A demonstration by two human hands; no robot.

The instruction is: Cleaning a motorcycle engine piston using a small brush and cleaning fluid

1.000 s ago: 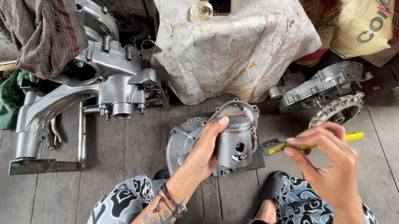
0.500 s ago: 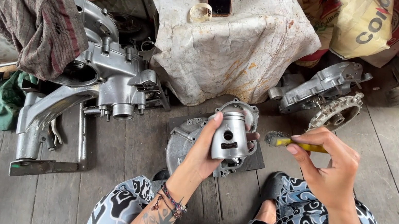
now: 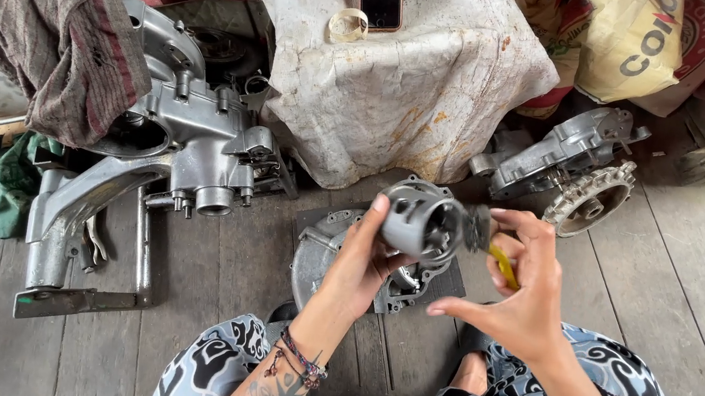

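A seated person's left hand (image 3: 367,260) grips a grey piston (image 3: 419,221) raised at chest height, open end turned to three o'clock so the right hand (image 3: 523,291), pinching a yellow-handled tool (image 3: 501,263), can reach inside; an engine cover (image 3: 321,258) lies on the plank floor (image 3: 678,299) below.

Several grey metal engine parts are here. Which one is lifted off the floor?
The small grey metal cylinder-shaped part, gripped in the left hand. The big engine casing, the toothed casing and the round cover all lie on the wooden floor.

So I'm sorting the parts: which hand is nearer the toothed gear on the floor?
Right. The right hand is just below-left of the toothed gear; the left hand is farther left.
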